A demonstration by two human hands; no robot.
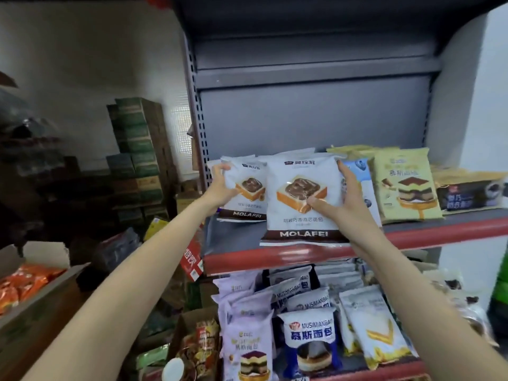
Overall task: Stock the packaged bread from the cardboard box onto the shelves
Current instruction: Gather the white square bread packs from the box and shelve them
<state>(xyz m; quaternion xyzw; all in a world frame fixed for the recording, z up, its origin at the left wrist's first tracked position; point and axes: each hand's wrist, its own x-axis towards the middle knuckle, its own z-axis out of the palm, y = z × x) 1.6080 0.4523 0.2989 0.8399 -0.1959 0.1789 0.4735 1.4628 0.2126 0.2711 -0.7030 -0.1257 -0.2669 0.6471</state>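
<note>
Two white MOLAFEI bread packs stand on the red-edged shelf. My left hand grips the left edge of the rear pack. My right hand holds the right edge of the front pack, thumb pressed on its face. The front pack leans forward at the shelf's front edge and overlaps the rear one. Right of them stand a blue-and-white pack and a yellow mousse bread pack. The cardboard box the bread comes from is not clearly in view.
The lower shelf holds several MUSIMIANBAO and purple bread packs. An open cardboard box of orange packets sits at the left. Stacked green cartons stand behind it. A box of snack packets is on the floor.
</note>
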